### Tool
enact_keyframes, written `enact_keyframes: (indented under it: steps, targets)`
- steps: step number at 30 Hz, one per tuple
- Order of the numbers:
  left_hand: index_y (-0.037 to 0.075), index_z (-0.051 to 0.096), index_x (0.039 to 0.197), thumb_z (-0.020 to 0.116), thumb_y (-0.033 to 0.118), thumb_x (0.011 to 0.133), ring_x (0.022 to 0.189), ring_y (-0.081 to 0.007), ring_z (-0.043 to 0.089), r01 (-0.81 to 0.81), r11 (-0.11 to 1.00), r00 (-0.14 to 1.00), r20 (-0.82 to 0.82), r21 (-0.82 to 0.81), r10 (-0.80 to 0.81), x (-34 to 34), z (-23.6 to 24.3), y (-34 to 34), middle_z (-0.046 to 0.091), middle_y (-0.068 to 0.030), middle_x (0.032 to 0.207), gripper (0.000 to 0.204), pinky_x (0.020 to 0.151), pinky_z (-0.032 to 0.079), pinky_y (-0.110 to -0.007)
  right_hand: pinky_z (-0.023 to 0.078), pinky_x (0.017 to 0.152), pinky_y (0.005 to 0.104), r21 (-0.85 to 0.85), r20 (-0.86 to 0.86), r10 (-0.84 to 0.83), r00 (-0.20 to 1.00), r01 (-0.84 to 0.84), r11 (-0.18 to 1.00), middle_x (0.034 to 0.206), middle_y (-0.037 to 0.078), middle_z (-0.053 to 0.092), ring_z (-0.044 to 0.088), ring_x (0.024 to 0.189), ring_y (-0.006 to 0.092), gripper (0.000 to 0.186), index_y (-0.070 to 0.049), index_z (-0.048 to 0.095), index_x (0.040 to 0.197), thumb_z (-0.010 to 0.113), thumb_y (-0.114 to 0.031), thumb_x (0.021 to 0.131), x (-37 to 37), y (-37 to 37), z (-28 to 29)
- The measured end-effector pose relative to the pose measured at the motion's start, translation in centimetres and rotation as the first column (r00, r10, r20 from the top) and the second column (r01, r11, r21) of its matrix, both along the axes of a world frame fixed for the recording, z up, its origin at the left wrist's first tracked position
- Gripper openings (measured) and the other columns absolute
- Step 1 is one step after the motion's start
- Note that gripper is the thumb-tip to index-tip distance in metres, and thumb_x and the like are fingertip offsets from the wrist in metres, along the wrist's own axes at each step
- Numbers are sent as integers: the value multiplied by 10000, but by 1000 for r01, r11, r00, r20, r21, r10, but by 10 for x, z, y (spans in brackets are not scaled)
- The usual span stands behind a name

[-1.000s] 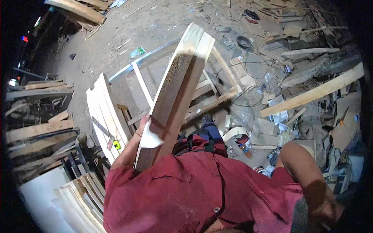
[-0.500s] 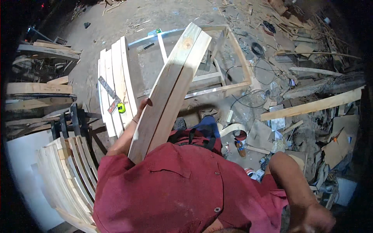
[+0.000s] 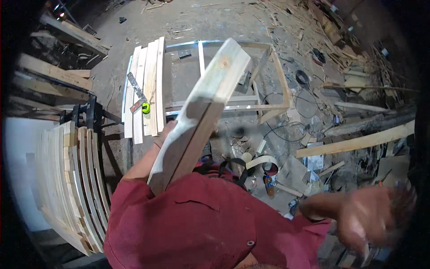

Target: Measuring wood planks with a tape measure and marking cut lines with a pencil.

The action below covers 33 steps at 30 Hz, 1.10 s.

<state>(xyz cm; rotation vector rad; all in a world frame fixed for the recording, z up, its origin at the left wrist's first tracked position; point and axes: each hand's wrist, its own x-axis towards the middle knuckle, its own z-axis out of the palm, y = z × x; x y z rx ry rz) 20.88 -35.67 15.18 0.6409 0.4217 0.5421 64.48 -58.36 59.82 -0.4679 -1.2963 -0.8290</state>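
Observation:
Two pale wooden boards [image 3: 197, 121] lie side by side along my left arm and slant up and away from my chest. My left hand [image 3: 170, 128] is closed round their left edge, its fingers partly hidden behind the wood. Out at the lower right, my right hand [image 3: 367, 219] is raised away from the boards and smeared by motion. Whether it holds anything cannot be made out. Beyond the left hand, a row of planks [image 3: 154, 85] carries a metal square [image 3: 136, 92] and a green tape measure [image 3: 146, 108].
A rectangular frame [image 3: 280, 76] stands ahead, with crosspieces. Stacked boards [image 3: 71, 179] rise at my left beside a black metal rack [image 3: 89, 114]. Scrap wood and a long plank [image 3: 358, 141] lie on the right. A cable [image 3: 286, 136] and a bottle [image 3: 269, 186] are on the floor.
My right hand has swung upward and outward at the lower right. The view has shifted, and the boards in my left hand have tipped slightly to the right.

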Motion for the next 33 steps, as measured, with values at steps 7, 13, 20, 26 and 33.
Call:
enact_keyframes:
  steps: [7, 13, 20, 26, 33]
  targets:
    - [38, 645, 1294, 648, 352, 977, 1029, -156, 682, 204, 948, 976, -21, -243, -216, 18, 75, -134, 718, -82, 1176, 446, 900, 552, -343, 226, 1205, 611, -811, 582, 405, 705, 543, 220, 1619, 185, 285, 248, 1503, 443, 919, -282, 407, 1547, 861, -362, 752, -57, 26, -206]
    - [46, 643, 1309, 715, 297, 910, 1041, -146, 679, 440, 872, 895, 19, -214, -446, 62, 31, -170, 714, -68, 1196, 477, 933, 543, -358, 161, 1213, 615, -613, 783, 457, 422, 649, 451, 1643, 153, 272, 229, 1529, 400, 808, -395, 383, 1566, 667, -165, 845, -80, -3, -225]
    - [67, 646, 1313, 749, 307, 866, 1068, -176, 673, 422, 841, 890, -21, -338, -455, 29, 139, -225, 706, -77, 1226, 517, 952, 537, -393, 183, 1166, 705, -507, 799, 589, 118, 658, 557, 1577, 213, 323, 285, 1480, 441, 817, -388, 439, 1511, 761, -302, 764, -104, -25, -178]
    - [60, 607, 1368, 703, 384, 933, 1112, -178, 651, 354, 922, 919, -125, -157, -374, -1, 78, -276, 685, -75, 1283, 551, 999, 503, -367, 299, 1076, 674, -615, 758, 638, 136, 473, 631, 1435, 234, 377, 386, 1308, 436, 963, -364, 442, 1470, 846, -416, 598, -153, -36, -200]
    - [8, 399, 1542, 379, 611, 1061, 1410, -267, 449, 424, 861, 667, -740, 282, -86, -172, 232, -277, 456, -148, 1571, 772, 1215, 293, -371, 283, 1069, 676, -689, 701, 700, 136, 383, 615, 1423, 232, 375, 393, 1304, 444, 927, -389, 509, 1412, 850, -359, 551, -248, -26, -195]
